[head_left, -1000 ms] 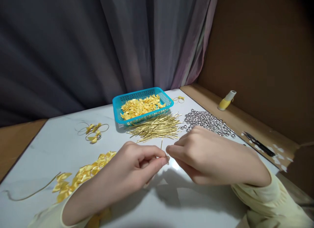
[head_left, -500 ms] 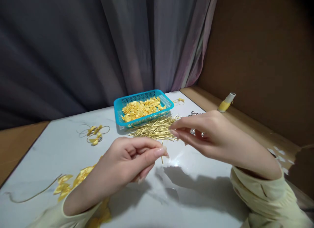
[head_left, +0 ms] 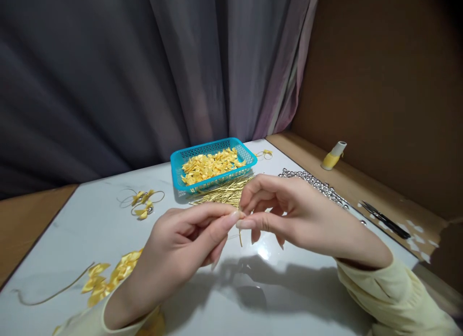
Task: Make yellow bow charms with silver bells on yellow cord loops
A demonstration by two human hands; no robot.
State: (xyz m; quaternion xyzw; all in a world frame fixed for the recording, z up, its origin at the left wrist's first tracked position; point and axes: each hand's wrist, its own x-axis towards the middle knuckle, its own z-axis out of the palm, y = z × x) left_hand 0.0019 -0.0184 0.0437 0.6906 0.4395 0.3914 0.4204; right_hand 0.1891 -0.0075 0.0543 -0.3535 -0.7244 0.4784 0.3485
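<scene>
My left hand (head_left: 197,246) is closed in a pinch, thumb against forefinger, on a short gold twist tie (head_left: 240,237) whose lower end hangs below the fingertips. My right hand (head_left: 285,213) meets it there, its thumb and forefinger pinched at the same spot; its other fingers are curled loosely. Fingertips cover the upper part of the tie. Just behind both hands lies a pile of gold twist ties (head_left: 217,196). Beyond it stands a teal basket (head_left: 177,179) of small yellow ribbon bows (head_left: 210,167).
Several silver beads (head_left: 325,189) lie along the table's right edge. Past them are a black-handled cutting tool (head_left: 387,220) and a yellow thread spool (head_left: 332,157). Bows with cord loops (head_left: 144,205) sit at left, more yellow bows (head_left: 119,273) and a loose cord (head_left: 58,292) nearer me.
My right hand has moved left and down from beside the twist-tie pile to my left fingertips. The beads and cutting tool it covered now show. My left hand has barely moved.
</scene>
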